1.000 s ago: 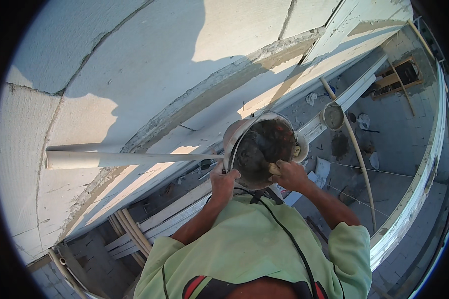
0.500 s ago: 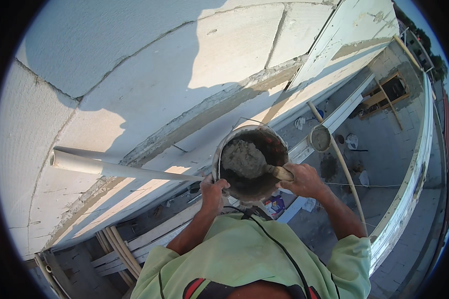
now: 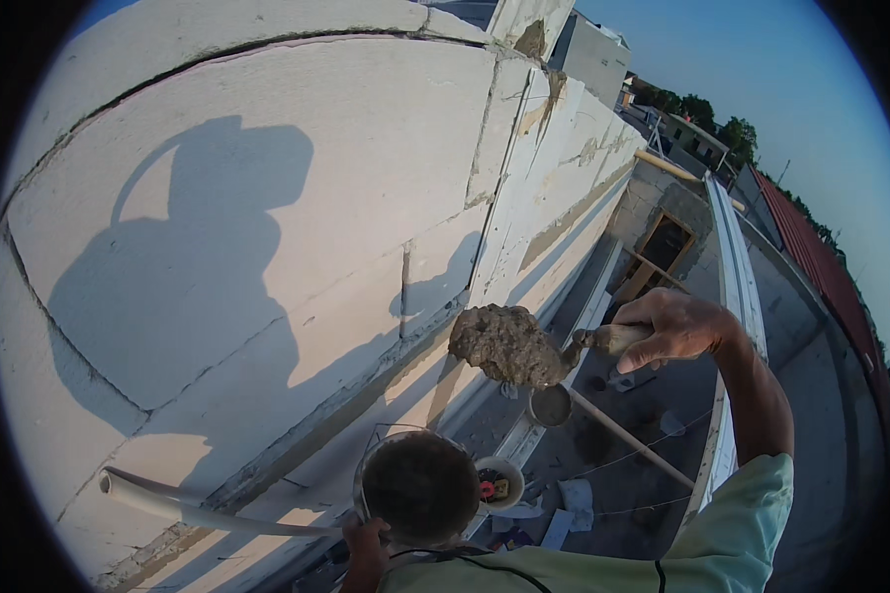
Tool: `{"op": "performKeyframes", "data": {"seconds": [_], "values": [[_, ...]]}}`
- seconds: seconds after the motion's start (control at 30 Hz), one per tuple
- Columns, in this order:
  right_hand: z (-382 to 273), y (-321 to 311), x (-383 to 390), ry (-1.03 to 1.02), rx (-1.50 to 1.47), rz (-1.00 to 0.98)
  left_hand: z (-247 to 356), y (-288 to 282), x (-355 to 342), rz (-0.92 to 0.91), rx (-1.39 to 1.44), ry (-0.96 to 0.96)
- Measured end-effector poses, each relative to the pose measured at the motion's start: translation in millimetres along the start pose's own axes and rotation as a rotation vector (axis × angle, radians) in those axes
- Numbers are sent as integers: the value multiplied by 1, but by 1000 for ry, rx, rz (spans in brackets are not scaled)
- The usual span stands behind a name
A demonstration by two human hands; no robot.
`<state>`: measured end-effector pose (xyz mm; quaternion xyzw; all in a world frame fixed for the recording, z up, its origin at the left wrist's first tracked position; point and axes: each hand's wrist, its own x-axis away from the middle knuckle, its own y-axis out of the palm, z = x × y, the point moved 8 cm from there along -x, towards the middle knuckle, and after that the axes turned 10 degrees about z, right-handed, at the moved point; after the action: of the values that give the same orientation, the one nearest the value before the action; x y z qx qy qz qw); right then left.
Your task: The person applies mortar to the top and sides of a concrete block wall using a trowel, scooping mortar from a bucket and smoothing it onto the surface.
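Note:
My right hand [image 3: 672,331] grips the light handle of a trowel [image 3: 588,344], raised in front of the block wall [image 3: 297,178]. A heap of wet grey mortar [image 3: 504,344] covers the blade. My left hand [image 3: 364,544] holds the rim of a bucket [image 3: 415,484] low in the view, its inside dark. Just right of it sits a smaller pale pail [image 3: 504,466] with red items inside.
A white pipe [image 3: 178,509] sticks out at lower left. Below lie long beams [image 3: 526,440], a pole [image 3: 635,445], a round grey pail [image 3: 550,405], strings and scraps. A long white rail [image 3: 737,287] runs along the right, with a red roof [image 3: 811,247] beyond.
My right hand has lifted the trowel out of the bucket, up and rightward, with mortar on it. The view has tilted up toward wall and sky. My left hand stays on the bucket.

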<state>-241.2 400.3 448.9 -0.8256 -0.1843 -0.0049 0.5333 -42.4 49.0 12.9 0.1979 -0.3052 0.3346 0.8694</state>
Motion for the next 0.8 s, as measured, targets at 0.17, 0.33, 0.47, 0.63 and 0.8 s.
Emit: {"op": "performKeyframes", "data": {"seconds": [0.17, 0.33, 0.47, 0.63, 0.8], "values": [[-5, -139, 15, -28, 133, 203, 15, 4, 7, -82, -592, 586], [-9, -261, 22, 15, 94, 296, -35, -10, -30, -67, -168, 445], [-38, -321, -6, 165, 212, 442, -22, -1, -7, 48, 2, 96], [-115, -338, -72, 286, 660, 583, -52, -5, -46, 124, -141, 52], [-190, -309, -116, 279, 1103, 677, -10, 19, -12, 109, -181, 163]]}}
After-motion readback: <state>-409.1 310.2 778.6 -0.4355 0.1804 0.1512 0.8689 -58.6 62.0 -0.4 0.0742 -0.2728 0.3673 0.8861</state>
